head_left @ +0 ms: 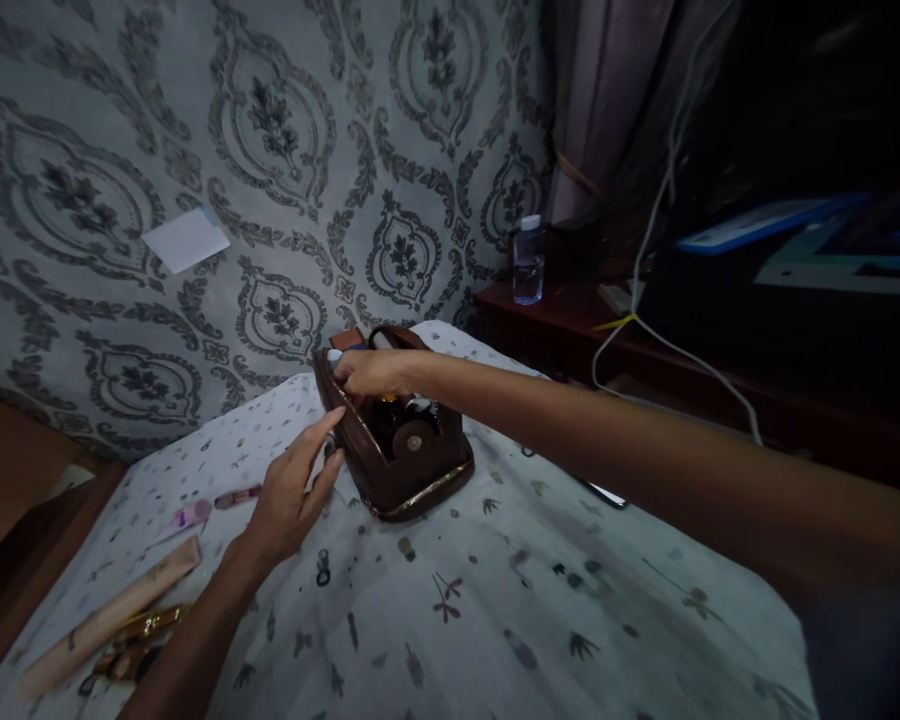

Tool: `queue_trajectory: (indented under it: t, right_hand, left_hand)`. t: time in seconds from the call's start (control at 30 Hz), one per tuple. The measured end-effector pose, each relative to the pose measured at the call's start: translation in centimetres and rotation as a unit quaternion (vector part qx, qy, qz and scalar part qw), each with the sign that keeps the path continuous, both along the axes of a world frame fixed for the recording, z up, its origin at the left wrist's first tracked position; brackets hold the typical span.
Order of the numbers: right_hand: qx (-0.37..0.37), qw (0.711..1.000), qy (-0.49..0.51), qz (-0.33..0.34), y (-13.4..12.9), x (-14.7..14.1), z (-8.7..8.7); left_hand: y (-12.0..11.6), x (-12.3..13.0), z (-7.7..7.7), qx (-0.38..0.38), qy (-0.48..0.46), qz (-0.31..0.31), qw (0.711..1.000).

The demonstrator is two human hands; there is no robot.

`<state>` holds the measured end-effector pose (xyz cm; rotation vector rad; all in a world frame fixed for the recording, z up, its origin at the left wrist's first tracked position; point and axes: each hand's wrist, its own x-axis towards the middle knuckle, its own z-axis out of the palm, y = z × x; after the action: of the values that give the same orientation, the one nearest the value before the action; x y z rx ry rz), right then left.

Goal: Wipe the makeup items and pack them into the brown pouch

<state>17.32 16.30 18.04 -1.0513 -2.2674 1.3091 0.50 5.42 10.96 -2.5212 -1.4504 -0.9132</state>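
Note:
A brown zipped bag (375,470) with its top unzipped stands on a white patterned bed sheet. My right hand (375,372) reaches into its opening, the fingers bent together near a small pale item (334,356) at the rim; whatever they grip is hidden. Inside the bag, dark items and a round flap with a metal snap (414,442) show. My left hand (296,490) is at the bag's left side, fingers apart, with the fingertips at or very near its edge. It holds nothing.
Left of the bag lie a beige tube (112,615), gold-coloured items (150,622), a pink item (191,513) and a slim tube (238,496). A water bottle (528,262) stands on a dark red table (499,293); a white cable (649,240) hangs nearby. Patterned wall behind.

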Motion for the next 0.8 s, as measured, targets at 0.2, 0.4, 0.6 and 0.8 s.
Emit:
queue_trajectory:
  t: [0.2,0.4,0.6,0.8]
  right_hand:
    - [-0.063,0.996,0.058,-0.008,0.2,1.3,0.7]
    - [-0.010,0.979,0.198,-0.040,-2.9,3.9,0.5]
    - [0.064,0.985,0.144,0.075,-8.5,3.0,-2.3]
    - [0.048,0.980,0.092,0.168,-12.3,-2.2,-6.1]
  left_hand:
    - [-1.1,-0.9,-0.6,-0.042,-0.040,0.054,0.997]
    - [-5.1,-4.2,-4.5,-0.091,0.015,0.123,0.988]
    - [-11.0,-6.5,-7.0,-0.128,0.122,0.047,0.983]
    - [-13.0,-7.3,-5.5,-0.124,0.106,0.074,0.984]
